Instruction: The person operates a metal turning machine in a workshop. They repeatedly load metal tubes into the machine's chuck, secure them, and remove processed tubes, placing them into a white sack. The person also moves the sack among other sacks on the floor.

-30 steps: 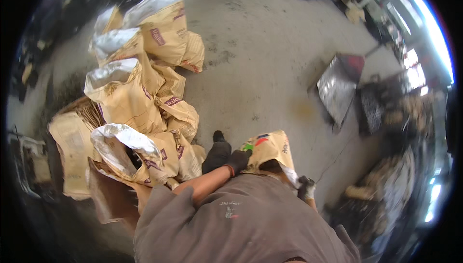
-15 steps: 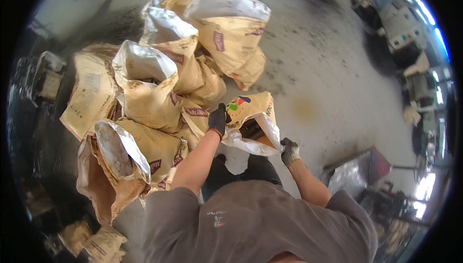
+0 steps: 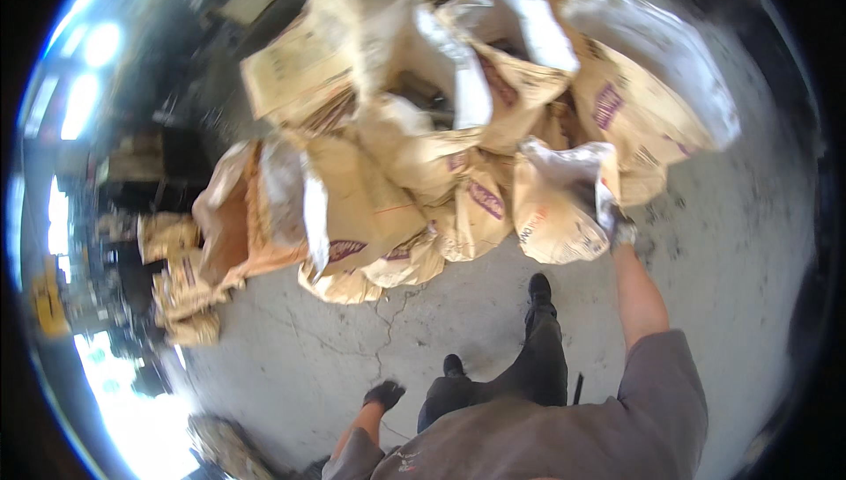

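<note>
A tan paper sack (image 3: 560,229) with a white inner lining stands upright with its mouth open, at the right front of a group of similar sacks. My right hand (image 3: 624,228), in a grey and dark work glove, grips the right edge of its rim; the fingertips are partly hidden inside the mouth. My left hand (image 3: 385,394), in a dark glove, hangs low beside my legs, away from the sacks. It holds nothing, and its fingers look loosely apart, though small in view. What lies inside the gripped sack is too dark to make out.
Several open sacks crowd the far side, among them a large white-lined sack (image 3: 652,84) and a brown-mouthed sack (image 3: 231,216). Flattened sacks (image 3: 300,66) lie stacked behind. More sacks (image 3: 187,277) stand at the left. Cracked grey concrete floor (image 3: 352,339) runs beneath my feet.
My view has turned. The sack held in both hands before now stands at the right end of the group. My left hand has let go and dropped; the right keeps its grip on the rim.
</note>
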A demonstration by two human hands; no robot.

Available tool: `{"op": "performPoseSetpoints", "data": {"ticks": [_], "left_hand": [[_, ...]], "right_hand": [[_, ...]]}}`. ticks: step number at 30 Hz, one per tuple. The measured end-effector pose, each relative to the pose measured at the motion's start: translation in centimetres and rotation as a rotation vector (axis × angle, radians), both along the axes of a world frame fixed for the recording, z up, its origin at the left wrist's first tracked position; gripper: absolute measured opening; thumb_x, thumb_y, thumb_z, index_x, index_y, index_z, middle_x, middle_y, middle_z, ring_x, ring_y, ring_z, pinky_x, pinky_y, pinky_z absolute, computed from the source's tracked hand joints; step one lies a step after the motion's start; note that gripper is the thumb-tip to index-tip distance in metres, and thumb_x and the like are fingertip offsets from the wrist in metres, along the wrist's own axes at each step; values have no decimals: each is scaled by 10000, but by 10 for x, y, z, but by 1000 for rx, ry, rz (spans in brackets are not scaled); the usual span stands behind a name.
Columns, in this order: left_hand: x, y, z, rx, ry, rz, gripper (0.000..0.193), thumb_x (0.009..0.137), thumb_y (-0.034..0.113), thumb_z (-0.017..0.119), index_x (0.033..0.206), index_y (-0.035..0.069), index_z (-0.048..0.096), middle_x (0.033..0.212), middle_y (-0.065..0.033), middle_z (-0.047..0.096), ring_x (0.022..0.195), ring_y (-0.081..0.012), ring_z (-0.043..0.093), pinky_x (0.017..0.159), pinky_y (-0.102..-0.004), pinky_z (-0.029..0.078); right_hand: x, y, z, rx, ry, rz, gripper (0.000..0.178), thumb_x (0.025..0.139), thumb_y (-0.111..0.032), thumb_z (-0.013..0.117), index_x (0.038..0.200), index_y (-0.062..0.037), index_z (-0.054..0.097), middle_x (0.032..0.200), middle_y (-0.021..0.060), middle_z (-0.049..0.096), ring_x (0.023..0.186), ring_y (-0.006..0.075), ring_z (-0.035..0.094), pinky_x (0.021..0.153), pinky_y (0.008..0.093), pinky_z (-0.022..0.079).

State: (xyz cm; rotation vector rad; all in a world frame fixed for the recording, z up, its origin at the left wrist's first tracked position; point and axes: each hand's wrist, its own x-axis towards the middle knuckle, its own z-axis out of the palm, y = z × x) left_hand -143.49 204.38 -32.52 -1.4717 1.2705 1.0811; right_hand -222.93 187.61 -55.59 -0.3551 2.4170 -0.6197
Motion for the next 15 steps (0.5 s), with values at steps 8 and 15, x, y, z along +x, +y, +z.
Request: {"op": "performPoseSetpoints", "data": {"ticks": [8,15], "left_hand": [[133,302,49,81,-60,618,621,1016,590,494,1332,103,713,1429,-178,654,1353,-385,596,1145,-487,457],[234,346,-26,-2,82,817,598,1037,566,448,1286,108,740,1405,-162,676,1351,-367,595,1168,-473,433]], "right_hand": [[41,58,44,236,455,594,554,1043,-537,550,1301,-81,730,1277,157,739,1082,274,721,942,418,546],[369,28,108,498,265,1424,433,1001,-414,609,1255,-87,734,1267,105,734,1072,264,718,922,427,570]]}}
